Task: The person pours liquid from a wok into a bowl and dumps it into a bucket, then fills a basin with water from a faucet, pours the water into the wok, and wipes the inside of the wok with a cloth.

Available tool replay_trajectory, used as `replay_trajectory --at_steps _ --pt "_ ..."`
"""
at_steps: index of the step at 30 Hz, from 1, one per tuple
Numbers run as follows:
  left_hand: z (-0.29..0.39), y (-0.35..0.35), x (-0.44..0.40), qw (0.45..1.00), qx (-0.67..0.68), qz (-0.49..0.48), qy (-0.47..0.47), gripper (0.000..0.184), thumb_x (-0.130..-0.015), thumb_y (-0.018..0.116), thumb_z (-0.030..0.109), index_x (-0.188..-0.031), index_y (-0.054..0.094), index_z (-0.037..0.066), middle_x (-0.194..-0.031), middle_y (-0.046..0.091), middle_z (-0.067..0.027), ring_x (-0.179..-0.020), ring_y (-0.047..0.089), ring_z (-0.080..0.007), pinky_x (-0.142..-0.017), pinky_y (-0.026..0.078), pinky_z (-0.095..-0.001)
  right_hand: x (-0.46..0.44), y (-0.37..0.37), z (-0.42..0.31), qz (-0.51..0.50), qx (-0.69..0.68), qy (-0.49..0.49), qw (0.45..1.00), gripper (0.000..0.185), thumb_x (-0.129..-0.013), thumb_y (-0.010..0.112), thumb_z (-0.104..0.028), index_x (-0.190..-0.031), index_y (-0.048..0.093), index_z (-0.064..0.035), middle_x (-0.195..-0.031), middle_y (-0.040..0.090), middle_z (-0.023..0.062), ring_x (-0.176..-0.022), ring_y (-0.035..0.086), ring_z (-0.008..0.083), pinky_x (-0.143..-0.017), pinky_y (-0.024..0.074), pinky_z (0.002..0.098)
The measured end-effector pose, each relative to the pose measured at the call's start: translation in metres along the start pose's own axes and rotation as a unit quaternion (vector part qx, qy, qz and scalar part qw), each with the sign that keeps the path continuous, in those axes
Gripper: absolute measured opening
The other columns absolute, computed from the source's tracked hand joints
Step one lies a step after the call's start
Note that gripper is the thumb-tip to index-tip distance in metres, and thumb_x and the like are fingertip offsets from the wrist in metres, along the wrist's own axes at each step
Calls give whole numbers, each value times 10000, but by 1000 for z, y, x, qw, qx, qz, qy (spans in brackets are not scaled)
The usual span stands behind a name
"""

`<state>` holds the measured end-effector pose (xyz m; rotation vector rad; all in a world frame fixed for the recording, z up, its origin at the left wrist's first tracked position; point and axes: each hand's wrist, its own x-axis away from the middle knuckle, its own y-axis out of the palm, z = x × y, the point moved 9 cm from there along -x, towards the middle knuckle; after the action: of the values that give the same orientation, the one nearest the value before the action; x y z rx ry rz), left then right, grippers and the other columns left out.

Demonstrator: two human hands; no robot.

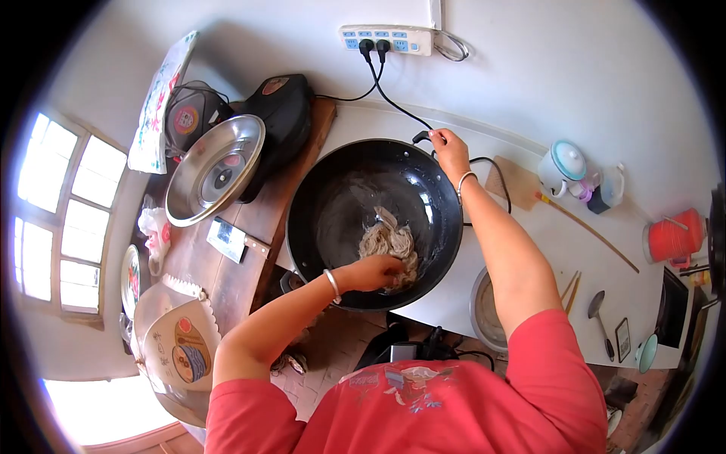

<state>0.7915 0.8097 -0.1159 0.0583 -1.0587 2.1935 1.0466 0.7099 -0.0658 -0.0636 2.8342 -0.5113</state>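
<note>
A large black wok with a dark glossy inside takes up the middle of the view. In its lower right part lies a crumpled, stringy beige cloth. My left hand, with a bangle at the wrist, reaches over the near rim and has its fingers curled on this cloth, pressing it against the wok's inner wall. At the far right rim, my right hand is closed around the wok's loop handle. Its fingertips are partly hidden.
A cleaver and a steel basin are on the wooden table at left. A power strip hangs on the wall, cords trailing down behind the wok. On the white counter at right are a cutting board, a stick and a ladle.
</note>
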Motion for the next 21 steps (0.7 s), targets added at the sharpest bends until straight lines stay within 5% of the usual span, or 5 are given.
replay_trajectory --at_steps 3,5,11,16,21 --pt "12 -32 23 977 210 2 -34 192 -862 539 131 -1028 558 35 -973 576 -73 -911 555 -170 -838 418 -284 0 0 0 2 1 -6 1000 276 -863 560 -303 -903 638 -42 -639 591 127 -550 539 231 -563 422 329" --pt "8 -54 34 888 450 35 -88 161 -878 533 111 -1014 556 28 -958 571 -35 -940 514 -110 -851 400 -261 -1 0 1 -2 12 -3 1000 279 -863 558 -305 -904 639 -42 -641 591 129 -550 538 235 -564 422 331" --pt "-7 -83 44 790 589 146 -89 184 -918 460 129 -1064 493 21 -1040 545 -24 -982 493 -107 -912 367 -265 -1 0 0 -11 29 2 1000 282 -865 553 -304 -907 638 -39 -651 597 134 -565 547 247 -572 426 338" --pt "-28 -69 46 832 508 167 -147 198 -936 452 181 -1064 487 34 -994 537 -26 -962 495 -99 -861 399 -241 -2 1 1 -12 18 -6 1000 286 -866 549 -307 -915 638 -39 -645 593 136 -565 548 249 -572 426 340" --pt "-13 -34 53 957 262 -64 -107 209 -895 533 149 -1058 541 20 -900 556 -36 -877 528 -135 -808 420 -264 -1 3 6 -21 12 26 999 298 -866 547 -314 -914 635 -34 -663 600 137 -579 555 252 -579 428 341"
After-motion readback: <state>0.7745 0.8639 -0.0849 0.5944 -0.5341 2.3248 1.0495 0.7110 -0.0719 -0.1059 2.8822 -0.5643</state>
